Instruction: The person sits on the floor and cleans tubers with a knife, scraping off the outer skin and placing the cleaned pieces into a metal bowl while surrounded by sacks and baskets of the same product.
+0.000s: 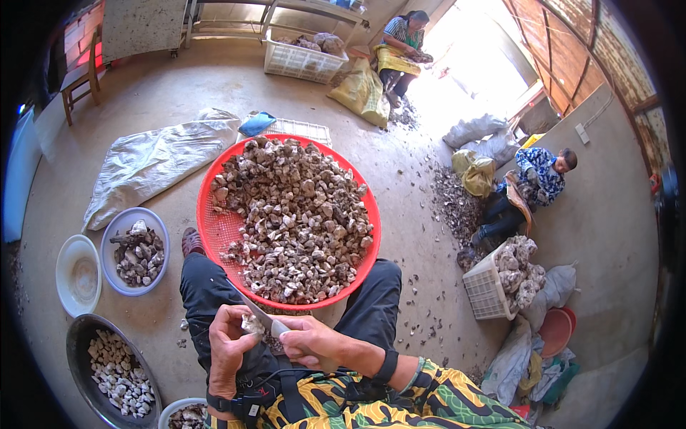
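My left hand [229, 340] pinches a small whitish chunk [252, 325] between thumb and fingers. In my right hand [311, 339] is the handle of a knife, its metal blade [256, 310] pointing up and left beside the chunk. Whether the edge touches the chunk I cannot tell. Just beyond my hands, a round red plastic sieve basket [377, 236] is heaped with brown and pale rough chunks [300, 214]. Part of another pile of dark pieces shows beneath its near rim, between my legs.
Left of me stand a white basin [80, 249], a lavender-rimmed bowl [105, 252] of dark pieces and a dark basin [75, 343] of pale chunks. Two people sit apart, one near the bright doorway [399, 48], one at right [536, 177] beside a filled white crate [485, 287].
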